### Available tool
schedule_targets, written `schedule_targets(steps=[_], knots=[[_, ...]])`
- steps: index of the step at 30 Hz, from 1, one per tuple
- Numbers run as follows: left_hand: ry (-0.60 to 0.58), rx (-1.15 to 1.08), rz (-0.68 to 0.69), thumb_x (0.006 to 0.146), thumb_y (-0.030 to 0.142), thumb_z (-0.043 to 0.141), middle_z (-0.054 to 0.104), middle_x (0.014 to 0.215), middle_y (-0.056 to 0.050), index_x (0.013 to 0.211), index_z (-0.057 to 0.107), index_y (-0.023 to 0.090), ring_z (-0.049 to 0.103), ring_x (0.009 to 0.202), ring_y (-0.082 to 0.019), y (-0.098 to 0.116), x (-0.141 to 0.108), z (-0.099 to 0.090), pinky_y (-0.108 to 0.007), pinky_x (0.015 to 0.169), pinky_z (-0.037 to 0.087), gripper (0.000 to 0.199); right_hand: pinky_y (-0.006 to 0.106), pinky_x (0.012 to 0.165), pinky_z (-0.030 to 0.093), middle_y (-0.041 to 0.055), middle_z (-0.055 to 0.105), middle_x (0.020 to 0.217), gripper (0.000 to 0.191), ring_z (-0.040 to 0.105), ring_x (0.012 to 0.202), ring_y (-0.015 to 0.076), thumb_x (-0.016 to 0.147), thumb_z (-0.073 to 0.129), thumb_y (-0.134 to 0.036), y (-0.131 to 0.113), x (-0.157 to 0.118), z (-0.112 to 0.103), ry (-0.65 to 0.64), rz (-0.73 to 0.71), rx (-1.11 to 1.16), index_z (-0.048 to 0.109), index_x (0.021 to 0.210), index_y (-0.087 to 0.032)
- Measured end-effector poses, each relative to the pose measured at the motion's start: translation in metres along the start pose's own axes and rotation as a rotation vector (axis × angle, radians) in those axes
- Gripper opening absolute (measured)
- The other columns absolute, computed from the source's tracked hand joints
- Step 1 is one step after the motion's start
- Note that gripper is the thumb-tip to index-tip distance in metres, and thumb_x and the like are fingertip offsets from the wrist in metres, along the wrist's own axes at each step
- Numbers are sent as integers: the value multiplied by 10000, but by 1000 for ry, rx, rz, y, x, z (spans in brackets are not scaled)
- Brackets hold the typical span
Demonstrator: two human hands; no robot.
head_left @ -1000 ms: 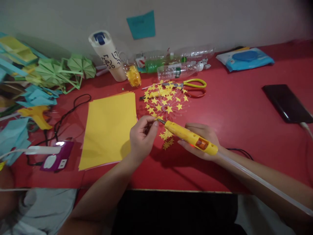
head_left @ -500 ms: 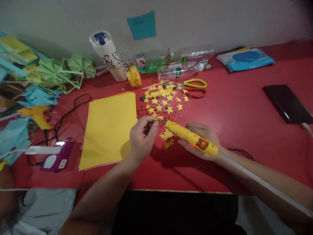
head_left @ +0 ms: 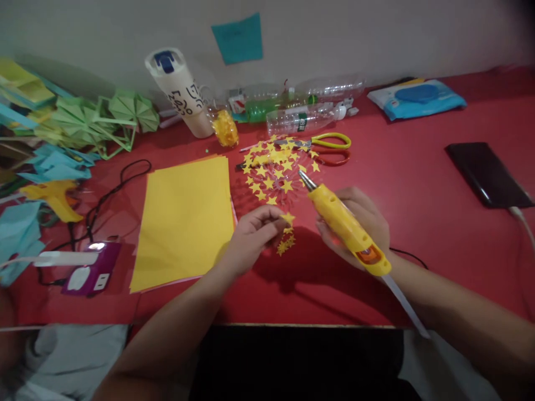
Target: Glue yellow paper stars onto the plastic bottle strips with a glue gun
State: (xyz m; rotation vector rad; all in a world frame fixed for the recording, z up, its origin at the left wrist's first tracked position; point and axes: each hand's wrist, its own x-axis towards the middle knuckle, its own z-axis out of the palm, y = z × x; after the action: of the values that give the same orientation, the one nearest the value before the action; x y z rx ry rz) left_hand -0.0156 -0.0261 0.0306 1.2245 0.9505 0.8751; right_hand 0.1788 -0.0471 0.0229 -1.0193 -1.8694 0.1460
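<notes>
Between the fingertips of my left hand [head_left: 259, 231] is a small yellow paper star [head_left: 288, 218]. My right hand [head_left: 363, 220] is wrapped round a yellow hot glue gun [head_left: 349, 225], its metal nozzle pointing up and left, apart from the star. A clear glue stick [head_left: 405, 306] sticks out of the gun's back end. Just beyond my hands stands a clear plastic piece covered with yellow stars [head_left: 278, 174]. A few loose stars [head_left: 286, 245] lie on the red table [head_left: 418, 167] beside my left fingers.
To the left lie a stack of yellow paper [head_left: 184, 223], a purple power adapter [head_left: 92, 270], another yellow glue gun [head_left: 54, 197] and paper crafts [head_left: 83, 122]. Behind are a tumbler [head_left: 179, 92], plastic bottles [head_left: 288, 114] and scissors [head_left: 332, 146]. Wipes [head_left: 418, 100] and a phone [head_left: 487, 174] lie right.
The glue gun has moved right and tipped upward, its nozzle leaving my left fingertips. My left hand has come slightly down and right, with the star now showing in its fingers.
</notes>
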Motion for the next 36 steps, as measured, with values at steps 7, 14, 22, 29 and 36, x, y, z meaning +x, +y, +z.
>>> schedule_targets(steps=[7, 14, 22, 29, 36], knots=[[-149, -208, -333, 680, 306, 623, 399, 428, 56, 576, 522, 191, 277, 386, -50, -3, 0, 10, -184, 361, 169, 185, 335, 593, 535, 26, 635, 837, 56, 609, 693, 180, 853, 598, -205, -1, -5, 2, -75, 134, 55, 599, 856, -262], [-212, -314, -379, 695, 281, 592, 372, 424, 51, 542, 486, 190, 247, 385, -51, -9, 1, 9, -207, 371, 143, 207, 323, 640, 547, 23, 623, 849, 74, 627, 766, 173, 881, 565, -169, 3, -8, 11, -73, 37, 145, 600, 876, -233], [20, 130, 58, 792, 237, 554, 512, 563, 32, 704, 553, 203, 436, 488, -87, -4, -6, 10, -216, 456, 369, 94, 319, 625, 529, 27, 634, 867, 91, 624, 758, 177, 874, 571, -181, -4, 0, 0, -84, 152, 17, 575, 841, -265], [360, 885, 758, 797, 163, 641, 580, 850, -62, 916, 688, 243, 549, 799, -204, -14, 4, -9, -360, 707, 445, 151, 384, 682, 514, 48, 602, 877, 79, 608, 813, 212, 876, 589, -247, -7, 12, 3, -61, 206, -43, 566, 802, -262], [462, 925, 832, 758, 273, 742, 517, 1111, -112, 895, 718, 277, 451, 995, -301, -32, 24, -11, -464, 850, 344, 139, 447, 748, 492, 48, 594, 911, 94, 576, 873, 249, 867, 599, -272, 2, 11, 18, -46, 244, -86, 561, 781, -271]])
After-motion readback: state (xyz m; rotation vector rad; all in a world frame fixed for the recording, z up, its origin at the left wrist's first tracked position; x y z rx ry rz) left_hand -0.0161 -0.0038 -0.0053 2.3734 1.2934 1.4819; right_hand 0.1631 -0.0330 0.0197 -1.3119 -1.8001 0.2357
